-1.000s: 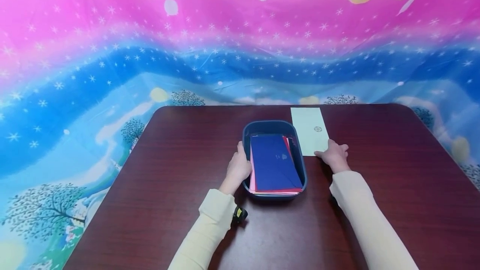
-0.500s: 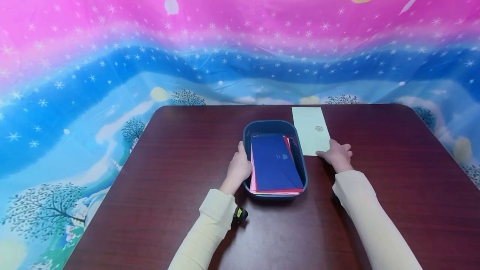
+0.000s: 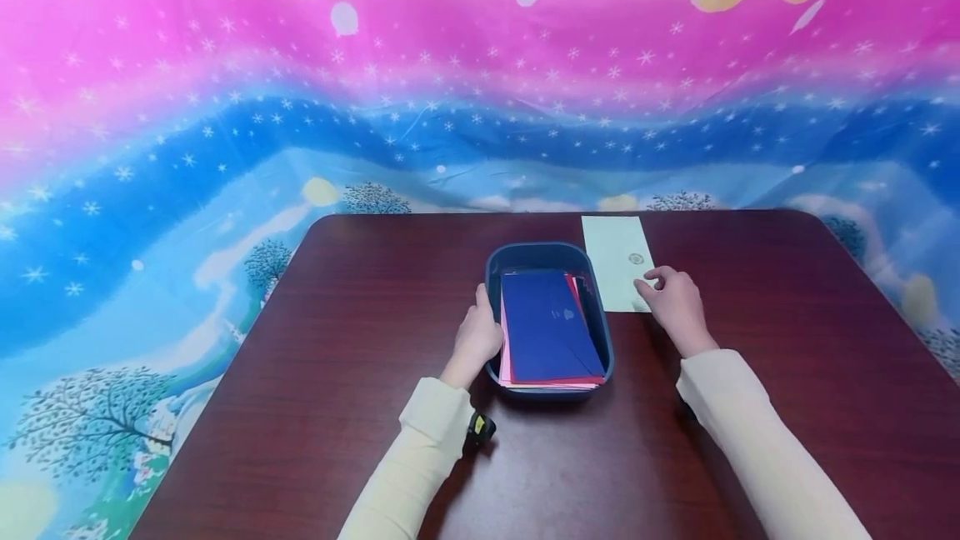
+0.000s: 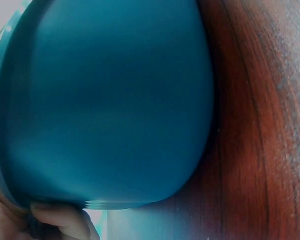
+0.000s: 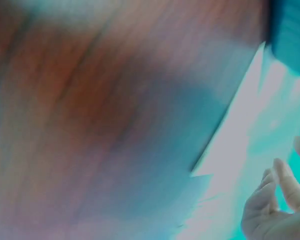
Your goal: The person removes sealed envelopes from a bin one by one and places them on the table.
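My left hand [image 3: 478,332] grips the left side of a dark blue plastic bin [image 3: 549,254]; in the left wrist view the fingers [image 4: 65,218] curl at the rim. A stack of envelopes lies inside, a dark blue envelope [image 3: 543,332] on top with red and pink edges showing beneath. Flat against the table right of the bin is a pale green envelope [image 3: 613,252] with a small round emblem. My right hand [image 3: 678,307] hovers over its near right corner, thumb and forefinger apart, nothing between them; the right wrist view shows the fingers [image 5: 287,187] above the pale paper.
The dark red-brown wooden table [image 3: 360,298] has rounded far corners. A pink and blue patterned cloth [image 3: 480,132] hangs behind it. A black device [image 3: 480,429] shows beneath my left sleeve.
My right hand has lifted off the pale green envelope's corner and its fingers have drawn in. My left hand, the bin and both visible envelopes stay in place.
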Available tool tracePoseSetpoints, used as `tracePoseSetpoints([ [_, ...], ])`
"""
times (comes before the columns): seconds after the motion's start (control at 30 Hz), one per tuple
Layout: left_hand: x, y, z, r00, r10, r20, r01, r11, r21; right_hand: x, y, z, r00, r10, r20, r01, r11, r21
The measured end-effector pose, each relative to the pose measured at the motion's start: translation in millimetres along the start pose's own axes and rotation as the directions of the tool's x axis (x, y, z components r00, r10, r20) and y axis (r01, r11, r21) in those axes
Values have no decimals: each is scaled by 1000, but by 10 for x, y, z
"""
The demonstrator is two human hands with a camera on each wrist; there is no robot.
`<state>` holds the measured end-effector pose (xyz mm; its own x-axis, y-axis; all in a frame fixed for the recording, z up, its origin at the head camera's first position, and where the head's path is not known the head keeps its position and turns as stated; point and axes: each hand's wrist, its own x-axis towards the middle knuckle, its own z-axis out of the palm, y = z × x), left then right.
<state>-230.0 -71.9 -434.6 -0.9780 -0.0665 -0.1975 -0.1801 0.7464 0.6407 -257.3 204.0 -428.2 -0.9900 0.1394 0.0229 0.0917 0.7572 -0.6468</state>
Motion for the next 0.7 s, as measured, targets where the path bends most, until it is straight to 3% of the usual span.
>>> tracePoseSetpoints([
  [0.17,1,-4,0,1000,4,-1,-4,1000,3,-253,-255,35,991,-131,-22,131,991,-28],
  [0.4,-17,-5,-14,1000,23,-13,-23,1000,3,-668,-605,200,971,-229,73,238,957,-166],
  [0.57,-34,0,-4,1000,27,-14,-27,1000,-8,-843,-679,271,964,-249,96,267,888,-374],
  [0.7,-36,0,-9,1000,26,-17,-26,1000,-10,-921,-691,291,957,-275,92,284,830,-479],
])
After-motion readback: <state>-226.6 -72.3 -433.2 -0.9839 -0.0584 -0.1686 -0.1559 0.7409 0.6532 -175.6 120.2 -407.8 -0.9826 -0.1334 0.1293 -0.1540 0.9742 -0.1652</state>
